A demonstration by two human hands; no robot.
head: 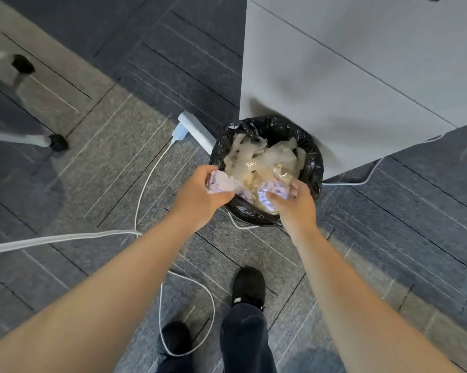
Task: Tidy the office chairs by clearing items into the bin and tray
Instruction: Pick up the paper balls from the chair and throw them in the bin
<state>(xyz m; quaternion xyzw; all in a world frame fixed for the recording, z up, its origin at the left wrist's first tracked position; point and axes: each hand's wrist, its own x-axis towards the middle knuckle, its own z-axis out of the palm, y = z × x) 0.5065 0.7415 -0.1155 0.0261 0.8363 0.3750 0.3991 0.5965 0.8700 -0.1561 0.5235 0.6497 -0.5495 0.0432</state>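
Note:
A round bin (311,157) lined with a black bag stands on the carpet against a white cabinet. Inside lie several crumpled pale papers and clear wrappers (264,160). My left hand (200,197) grips a crumpled white paper ball (221,181) over the bin's near left rim. My right hand (294,208) holds a second crumpled white paper (276,193) over the near right rim. Both arms reach forward and down.
A white cabinet (361,76) rises right behind the bin. A white power strip (194,129) and white cables (146,189) trail over the grey carpet. Chair legs with black feet (57,142) stand at the left. My black shoes (248,286) are just below the bin.

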